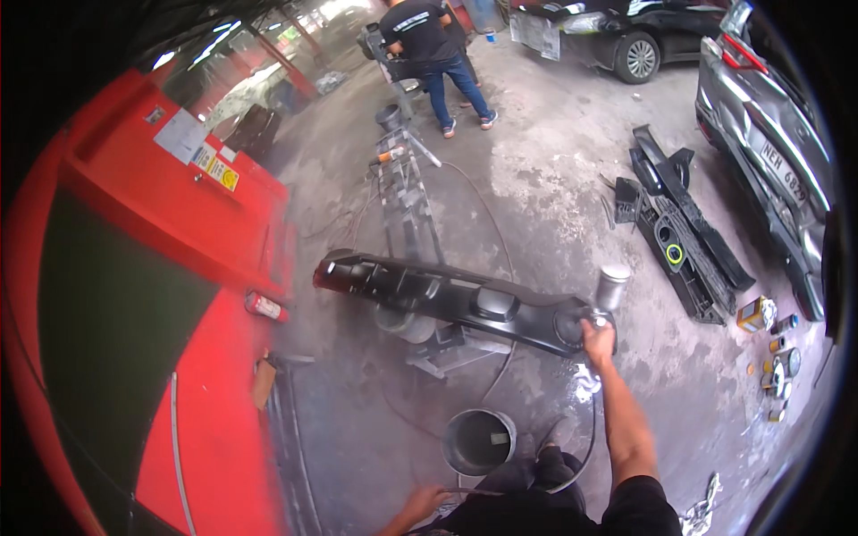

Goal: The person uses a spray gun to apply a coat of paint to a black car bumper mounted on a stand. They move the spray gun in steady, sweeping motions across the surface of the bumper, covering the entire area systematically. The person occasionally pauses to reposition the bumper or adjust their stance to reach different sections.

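My right hand (598,343) is closed round a spray gun, whose silver paint cup (613,284) stands on top. The gun is at the right end of a long black car body panel (438,297), apparently just above its surface; the nozzle is hidden. This panel lies across a stand (460,348). A dark air hose (590,447) hangs from the gun and curves past my legs. Low in the view, my left hand (427,503) is closed on the hose near my lap. A grey bucket (450,444) stands on the floor between the panel and me.
At left rises a red structure (179,232) with a fire extinguisher (266,307) beside it. A person (429,54) stands far ahead. To the right are black car parts (688,241), several cans (786,362), a grey car (769,143) and a black car (617,36).
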`<act>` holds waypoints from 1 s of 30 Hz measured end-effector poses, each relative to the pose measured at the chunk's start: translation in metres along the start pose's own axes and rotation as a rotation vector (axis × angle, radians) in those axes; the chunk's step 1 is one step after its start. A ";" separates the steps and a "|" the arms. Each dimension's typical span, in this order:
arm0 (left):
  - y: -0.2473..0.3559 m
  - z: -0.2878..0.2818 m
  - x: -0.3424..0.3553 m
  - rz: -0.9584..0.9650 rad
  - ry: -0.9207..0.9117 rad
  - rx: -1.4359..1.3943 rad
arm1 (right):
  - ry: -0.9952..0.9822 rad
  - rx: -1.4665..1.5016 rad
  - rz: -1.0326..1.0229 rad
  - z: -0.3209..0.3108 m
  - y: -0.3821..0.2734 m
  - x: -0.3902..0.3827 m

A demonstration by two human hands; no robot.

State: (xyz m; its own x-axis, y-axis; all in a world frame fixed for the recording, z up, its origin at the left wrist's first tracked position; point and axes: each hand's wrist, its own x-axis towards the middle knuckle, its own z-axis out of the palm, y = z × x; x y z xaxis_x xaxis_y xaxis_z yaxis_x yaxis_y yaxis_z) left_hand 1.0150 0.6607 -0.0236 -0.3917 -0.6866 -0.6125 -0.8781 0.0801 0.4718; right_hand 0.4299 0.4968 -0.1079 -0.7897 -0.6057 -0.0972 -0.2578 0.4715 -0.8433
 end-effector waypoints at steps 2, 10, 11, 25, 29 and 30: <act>0.001 0.007 -0.010 0.000 -0.047 0.016 | 0.115 -0.195 0.056 -0.010 0.014 0.000; -0.037 0.023 0.020 0.055 -0.055 -0.052 | -0.281 0.161 0.109 -0.025 -0.051 -0.072; -0.032 0.015 0.015 0.053 -0.057 -0.007 | -0.373 0.218 0.085 -0.016 -0.062 -0.086; 0.081 -0.015 0.024 -0.062 -0.149 0.172 | -0.241 0.441 0.350 -0.109 0.099 -0.058; 0.131 0.008 0.039 0.006 -0.160 0.190 | 0.009 -0.028 0.388 -0.115 0.237 -0.006; 0.143 0.013 0.039 -0.027 -0.164 0.203 | 0.073 -0.121 0.379 -0.122 0.238 -0.003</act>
State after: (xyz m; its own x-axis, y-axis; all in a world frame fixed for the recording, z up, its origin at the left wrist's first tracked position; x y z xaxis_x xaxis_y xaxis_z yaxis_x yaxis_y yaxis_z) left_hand 0.8708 0.6544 0.0114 -0.3921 -0.5652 -0.7259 -0.9195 0.2179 0.3271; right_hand 0.3034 0.6888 -0.2436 -0.8778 -0.3293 -0.3478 -0.0009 0.7273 -0.6863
